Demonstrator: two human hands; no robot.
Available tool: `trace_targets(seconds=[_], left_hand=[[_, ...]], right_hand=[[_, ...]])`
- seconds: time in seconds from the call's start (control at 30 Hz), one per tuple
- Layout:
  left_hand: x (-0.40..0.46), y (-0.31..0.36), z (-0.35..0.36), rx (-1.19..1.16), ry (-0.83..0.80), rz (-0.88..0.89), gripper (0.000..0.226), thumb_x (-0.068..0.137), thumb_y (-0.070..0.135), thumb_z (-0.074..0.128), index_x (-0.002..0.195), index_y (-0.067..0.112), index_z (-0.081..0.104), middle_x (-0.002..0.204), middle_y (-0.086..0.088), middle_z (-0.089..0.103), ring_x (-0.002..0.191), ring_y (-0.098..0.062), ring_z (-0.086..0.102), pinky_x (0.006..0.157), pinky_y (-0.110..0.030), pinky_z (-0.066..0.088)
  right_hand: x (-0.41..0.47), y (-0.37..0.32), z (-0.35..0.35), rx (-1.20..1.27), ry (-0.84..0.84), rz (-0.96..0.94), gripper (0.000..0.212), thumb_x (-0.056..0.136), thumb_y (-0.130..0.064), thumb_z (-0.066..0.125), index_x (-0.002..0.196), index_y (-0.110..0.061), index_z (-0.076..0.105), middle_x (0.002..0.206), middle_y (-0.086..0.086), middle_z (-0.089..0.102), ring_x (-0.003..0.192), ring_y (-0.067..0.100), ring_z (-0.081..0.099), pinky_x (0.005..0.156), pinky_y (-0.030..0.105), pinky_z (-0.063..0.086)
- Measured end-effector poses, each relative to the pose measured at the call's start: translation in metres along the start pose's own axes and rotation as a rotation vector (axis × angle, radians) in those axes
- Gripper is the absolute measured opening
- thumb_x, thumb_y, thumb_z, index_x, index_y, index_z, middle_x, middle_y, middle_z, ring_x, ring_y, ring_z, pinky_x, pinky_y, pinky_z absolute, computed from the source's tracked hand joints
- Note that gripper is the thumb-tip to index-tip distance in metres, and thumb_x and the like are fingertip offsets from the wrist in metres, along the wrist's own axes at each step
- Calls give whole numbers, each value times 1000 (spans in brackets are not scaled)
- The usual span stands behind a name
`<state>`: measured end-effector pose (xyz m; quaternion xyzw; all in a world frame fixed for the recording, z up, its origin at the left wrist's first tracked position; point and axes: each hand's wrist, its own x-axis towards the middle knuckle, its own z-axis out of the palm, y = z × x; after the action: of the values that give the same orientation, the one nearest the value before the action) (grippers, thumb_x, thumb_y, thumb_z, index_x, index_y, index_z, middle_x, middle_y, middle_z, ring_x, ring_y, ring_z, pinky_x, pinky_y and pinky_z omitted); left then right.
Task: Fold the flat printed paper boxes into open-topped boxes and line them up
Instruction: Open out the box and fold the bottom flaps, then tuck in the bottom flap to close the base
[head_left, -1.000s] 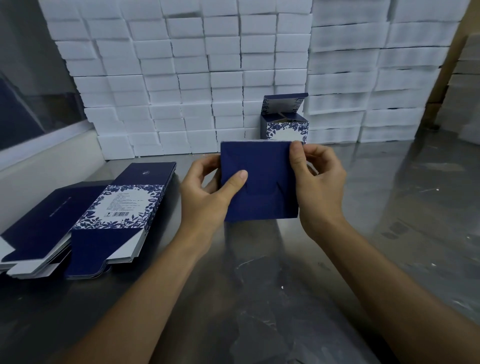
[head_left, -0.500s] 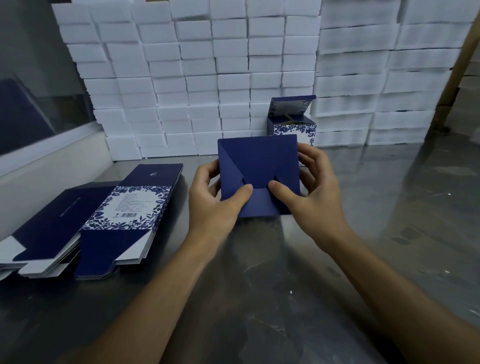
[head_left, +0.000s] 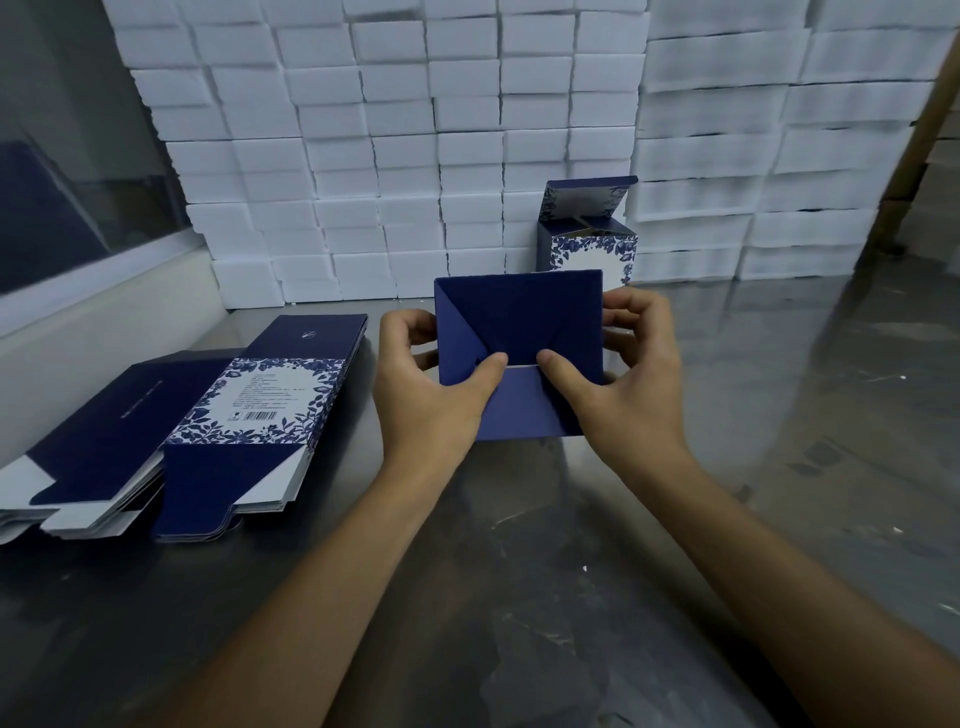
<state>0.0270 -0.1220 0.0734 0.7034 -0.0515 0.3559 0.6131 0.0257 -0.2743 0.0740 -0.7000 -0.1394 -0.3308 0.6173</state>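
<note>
Head view, left hand (head_left: 431, 384) and right hand (head_left: 618, 374) gripping navy box (head_left: 519, 322), fingers partly hidden behind it

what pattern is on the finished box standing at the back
Blue floral print round a white panel on the standing box, navy sides; head view.

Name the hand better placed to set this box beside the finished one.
Right, probably. The right hand grips the box on the side nearer the finished box, which stands behind and right; the left hand is farther.
</note>
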Motion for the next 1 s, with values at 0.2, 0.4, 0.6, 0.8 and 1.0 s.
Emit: trace_targets(seconds=[0.2,0.4,0.6,0.8,1.0], left_hand=[[-2,-2,1,-55,-47,-12,50,73,13,87,100,33,49,105,22,58,96,14,58,67,-5,48],[-2,6,0,-202,-99,-17,24,80,33,73,98,26,57,110,7,70,104,-12,68,90,-41,57],[0,1,1,-68,-148,111,12,94,25,51,91,21,63,130,19,60,121,-10,59,105,-41,47],[-2,-6,5,25,-247,247,23,94,1,55,116,1,65,119,34,59,123,-8,59,107,-40,48],[-5,1,6,69,-251,330,17,90,5,63,106,10,69,131,5,63,129,-4,53,108,-22,40]], right_hand=[[2,3,-2,2,-39,64,53,79,-10,83,111,-32,47,110,-20,59,102,-9,58,78,16,54],[3,-3,-6,45,-49,116,61,87,-33,77,136,-45,41,119,-13,64,109,1,62,83,23,55],[0,-5,2,149,-68,327,70,67,-62,75,124,-31,51,123,-7,63,104,-3,62,80,13,49],[-1,-3,3,56,43,392,84,44,-78,77,108,-34,44,128,-2,56,119,14,58,100,38,50],[3,-5,2,108,47,473,77,48,-76,75,107,-36,45,129,3,58,113,17,63,97,44,53]])
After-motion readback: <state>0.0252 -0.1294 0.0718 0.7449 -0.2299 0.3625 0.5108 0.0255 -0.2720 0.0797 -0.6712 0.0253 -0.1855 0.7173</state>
